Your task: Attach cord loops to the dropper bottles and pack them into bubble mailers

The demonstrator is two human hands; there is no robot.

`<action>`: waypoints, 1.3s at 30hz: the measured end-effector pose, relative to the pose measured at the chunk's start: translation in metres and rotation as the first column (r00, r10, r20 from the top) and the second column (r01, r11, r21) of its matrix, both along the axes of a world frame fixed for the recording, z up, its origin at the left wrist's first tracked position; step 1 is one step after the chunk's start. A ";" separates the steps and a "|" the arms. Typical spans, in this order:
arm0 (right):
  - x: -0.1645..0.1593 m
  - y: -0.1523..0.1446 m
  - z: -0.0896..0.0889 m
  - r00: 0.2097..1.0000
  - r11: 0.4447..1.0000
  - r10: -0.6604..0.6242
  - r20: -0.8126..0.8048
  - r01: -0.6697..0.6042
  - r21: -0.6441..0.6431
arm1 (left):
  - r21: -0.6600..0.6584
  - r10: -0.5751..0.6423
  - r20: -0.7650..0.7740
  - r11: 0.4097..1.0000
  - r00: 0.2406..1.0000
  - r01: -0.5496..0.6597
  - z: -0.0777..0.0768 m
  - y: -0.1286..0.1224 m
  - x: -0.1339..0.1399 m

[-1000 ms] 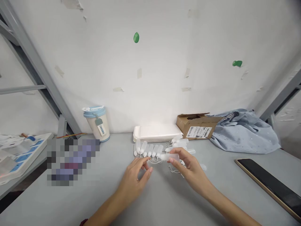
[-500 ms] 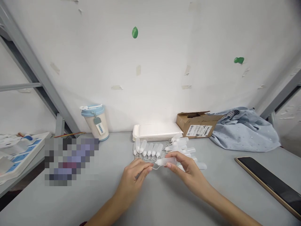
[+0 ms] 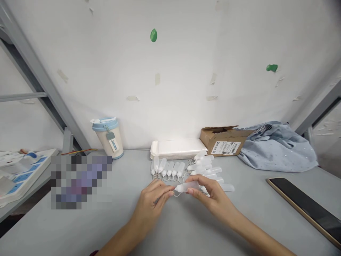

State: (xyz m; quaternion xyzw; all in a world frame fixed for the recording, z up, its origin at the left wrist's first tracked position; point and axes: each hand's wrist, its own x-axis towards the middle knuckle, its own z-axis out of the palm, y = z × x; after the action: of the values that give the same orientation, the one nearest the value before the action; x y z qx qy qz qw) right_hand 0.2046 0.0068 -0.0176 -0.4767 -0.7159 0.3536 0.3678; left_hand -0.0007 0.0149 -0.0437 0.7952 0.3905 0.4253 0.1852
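My right hand [image 3: 207, 193] holds a small translucent squeeze bottle [image 3: 190, 186] by its body between thumb and fingers. The bottle lies nearly level, with its white nozzle toward the left. My left hand [image 3: 158, 195] pinches the small cap end at the nozzle tip, and the fingertips mostly hide it. A thin white cord loops from these fingers under the nozzle. Behind the hands, several similar bottles [image 3: 169, 168] lie side by side in a row, nozzles toward me. More bottles [image 3: 202, 165] lie in a loose pile, partly behind my right hand.
A stack of white flat packs [image 3: 178, 148] and an opened cardboard box [image 3: 223, 140] stand against the wall. Blue cloth [image 3: 277, 149] and a phone [image 3: 306, 208] lie to the right. On the left are a lidded cup [image 3: 109, 138], a pixelated patch and a power strip [image 3: 23, 177].
The bottle and my left fingers have come closer together, so the gap at the nozzle tip has narrowed. Both hands have lowered slightly in view.
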 end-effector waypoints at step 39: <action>0.003 0.003 0.000 0.999 0.998 0.020 0.044 -0.023 0.053 | 0.123 0.044 -0.138 0.992 0.989 -0.027 -0.001 0.001 -0.001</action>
State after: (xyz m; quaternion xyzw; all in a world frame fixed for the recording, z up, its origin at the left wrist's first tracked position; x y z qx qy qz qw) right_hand 0.2073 0.0097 -0.0174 -0.4666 -0.7381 0.3277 0.3608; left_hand -0.0019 0.0154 -0.0451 0.8258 0.3903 0.3943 0.1013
